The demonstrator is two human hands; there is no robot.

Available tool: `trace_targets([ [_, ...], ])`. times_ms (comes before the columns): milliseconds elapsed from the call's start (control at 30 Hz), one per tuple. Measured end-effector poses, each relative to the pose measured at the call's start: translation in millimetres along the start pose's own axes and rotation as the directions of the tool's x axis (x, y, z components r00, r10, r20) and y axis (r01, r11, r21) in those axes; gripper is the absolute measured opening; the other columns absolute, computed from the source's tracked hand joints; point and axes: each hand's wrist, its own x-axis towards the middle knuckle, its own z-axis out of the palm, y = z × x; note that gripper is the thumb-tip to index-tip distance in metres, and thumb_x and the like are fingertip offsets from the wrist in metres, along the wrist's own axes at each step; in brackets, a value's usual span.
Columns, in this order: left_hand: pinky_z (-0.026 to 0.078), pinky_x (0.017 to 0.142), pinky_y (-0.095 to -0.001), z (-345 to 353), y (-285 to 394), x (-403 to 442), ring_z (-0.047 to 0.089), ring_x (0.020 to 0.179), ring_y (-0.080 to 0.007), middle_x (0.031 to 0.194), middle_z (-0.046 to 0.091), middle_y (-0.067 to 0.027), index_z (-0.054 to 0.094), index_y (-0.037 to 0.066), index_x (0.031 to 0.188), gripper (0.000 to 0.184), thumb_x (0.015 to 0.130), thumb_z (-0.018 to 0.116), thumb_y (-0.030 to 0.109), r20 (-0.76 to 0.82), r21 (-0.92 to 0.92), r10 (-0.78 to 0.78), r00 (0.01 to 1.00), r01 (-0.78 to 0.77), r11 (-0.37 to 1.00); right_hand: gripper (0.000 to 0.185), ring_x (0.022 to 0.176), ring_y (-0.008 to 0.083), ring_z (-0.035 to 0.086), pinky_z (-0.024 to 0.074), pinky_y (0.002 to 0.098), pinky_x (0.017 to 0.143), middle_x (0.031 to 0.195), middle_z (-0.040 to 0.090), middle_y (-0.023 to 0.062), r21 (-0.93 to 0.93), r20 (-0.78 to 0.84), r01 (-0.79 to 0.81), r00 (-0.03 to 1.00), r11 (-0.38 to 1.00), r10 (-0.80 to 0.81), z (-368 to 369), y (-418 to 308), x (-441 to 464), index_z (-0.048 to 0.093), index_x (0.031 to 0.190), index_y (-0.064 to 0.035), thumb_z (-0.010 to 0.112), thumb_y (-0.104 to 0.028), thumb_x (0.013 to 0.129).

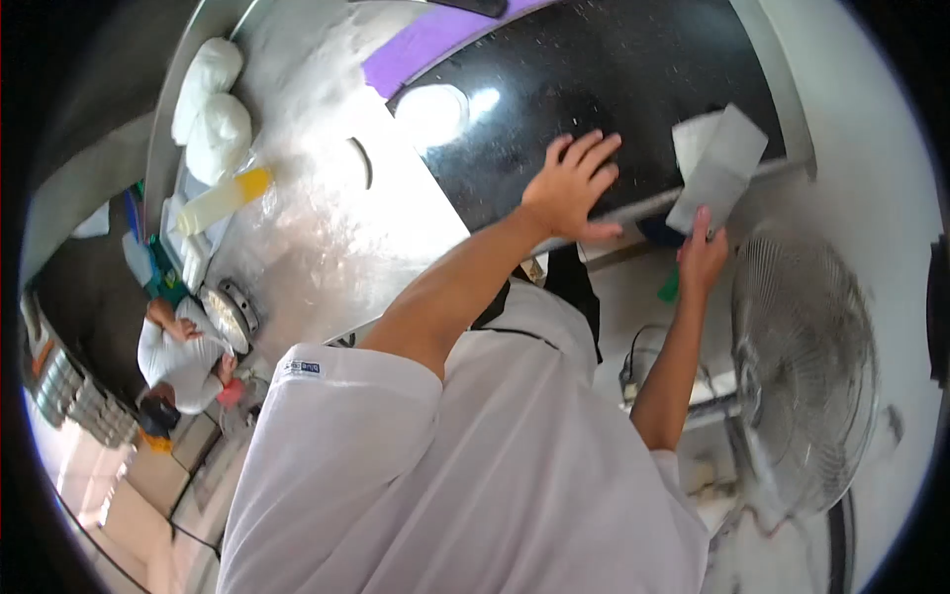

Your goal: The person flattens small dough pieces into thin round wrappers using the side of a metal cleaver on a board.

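My left hand (574, 193) is spread palm down over a glossy black board (633, 69) speckled with small white bits. Whether it touches the surface I cannot tell. In my right hand (703, 257), at the board's near right edge, is a flat rectangular metal blade (727, 158), tilted up and away from me. Its handle is mostly hidden by my fingers. A white flat patch (693, 144) shows just behind the blade. On the board's left part lies a bright round white shape (432, 115), possibly a reflection.
Left of the board is a steel worktop (307, 238) with a yellow-and-clear bottle (226, 198) and white bags (220, 109). A purple cloth (426, 49) and a dark handle (480, 6) lie at the far edge. A fan (807, 376) stands right; another person (183, 346) works left.
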Motion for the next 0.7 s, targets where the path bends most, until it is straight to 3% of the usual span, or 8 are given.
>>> trace_targets([
  [167,0.027,0.113,-0.0586,4,-11,14,0.045,0.138,-0.0373,0.152,0.048,-0.0164,0.063,0.009,0.122,0.065,0.079,0.070,0.057,-0.213,-0.115,0.020,0.977,-0.045,0.992,0.049,0.052,0.0128,0.051,0.0430,0.0308,0.047,0.065,0.055,0.0039,0.222,-0.080,0.021,0.997,0.975,-0.003,-10,12,-80,0.057,0.090,-0.0030,0.064,-0.050,0.101],
  [233,0.042,0.100,-0.0470,5,-34,48,0.057,0.113,-0.0353,0.124,0.060,-0.0169,0.063,0.006,0.110,0.033,0.086,0.074,0.025,-0.571,-0.350,-0.084,0.816,-0.150,0.925,0.049,0.051,0.0128,0.051,0.0430,0.0311,0.048,0.065,0.055,0.0034,0.210,-0.176,-0.003,0.984,0.978,0.041,-9,48,-123,0.057,0.089,-0.0035,0.064,-0.051,0.101],
  [300,0.042,0.097,-0.0543,-16,-22,75,0.055,0.112,-0.0408,0.125,0.052,-0.0217,0.057,0.002,0.114,0.036,0.098,0.063,0.034,-0.447,-0.671,-0.422,0.788,0.016,0.741,0.051,0.050,0.0130,0.050,0.0431,0.0314,0.048,0.064,0.054,0.0023,0.195,-0.197,-0.058,0.976,0.979,0.097,-6,73,-169,0.055,0.086,-0.0047,0.065,-0.053,0.100],
  [400,0.027,0.115,-0.0583,1,-3,18,0.033,0.142,-0.0471,0.154,0.035,-0.0272,0.050,0.003,0.138,0.072,0.091,0.069,0.054,-0.376,-0.098,0.057,0.925,-0.101,0.990,0.051,0.049,0.0121,0.050,0.0423,0.0305,0.047,0.063,0.053,0.0021,0.241,-0.169,-0.153,0.966,0.958,0.196,8,106,-213,0.057,0.088,-0.0042,0.065,-0.053,0.100],
  [433,0.023,0.118,-0.0588,-7,-10,-13,0.029,0.144,-0.0508,0.160,0.026,-0.0315,0.042,0.002,0.148,0.088,0.086,0.072,0.057,-0.053,0.114,0.187,0.981,-0.180,0.977,0.051,0.058,0.0151,0.059,0.0479,0.0329,0.054,0.069,0.062,0.0062,0.260,-0.068,-0.153,0.982,0.953,0.176,9,114,-215,0.064,0.096,-0.0008,0.068,-0.051,0.098],
  [500,0.024,0.118,-0.0583,4,-34,26,0.029,0.144,-0.0501,0.158,0.027,-0.0327,0.040,-0.001,0.148,0.087,0.088,0.071,0.054,-0.260,-0.046,0.152,0.954,-0.169,0.984,0.053,0.064,0.0179,0.062,0.0505,0.0350,0.060,0.075,0.066,0.0090,0.139,-0.140,-0.029,0.989,0.990,0.049,22,118,-200,0.067,0.100,0.0006,0.071,-0.052,0.095],
  [600,0.028,0.118,-0.0524,-30,-38,58,0.028,0.146,-0.0488,0.156,0.026,-0.0352,0.037,-0.010,0.144,0.075,0.095,0.068,0.038,-0.441,-0.600,-0.328,0.836,-0.002,0.800,0.062,0.084,0.0293,0.070,0.0544,0.0425,0.078,0.093,0.075,0.0167,0.069,0.016,0.176,0.984,0.982,-0.178,43,109,-193,0.071,0.109,0.0030,0.080,-0.054,0.085],
  [700,0.018,0.120,-0.0644,-33,-22,18,0.022,0.151,-0.0450,0.162,0.025,-0.0283,0.040,0.001,0.150,0.086,0.089,0.068,0.055,-0.288,-0.204,0.096,0.953,-0.159,0.966,0.061,0.093,0.0392,0.072,0.0544,0.0475,0.083,0.101,0.075,0.0228,-0.046,0.344,0.313,0.896,0.949,-0.279,69,72,-162,0.072,0.109,0.0020,0.084,-0.051,0.080],
])
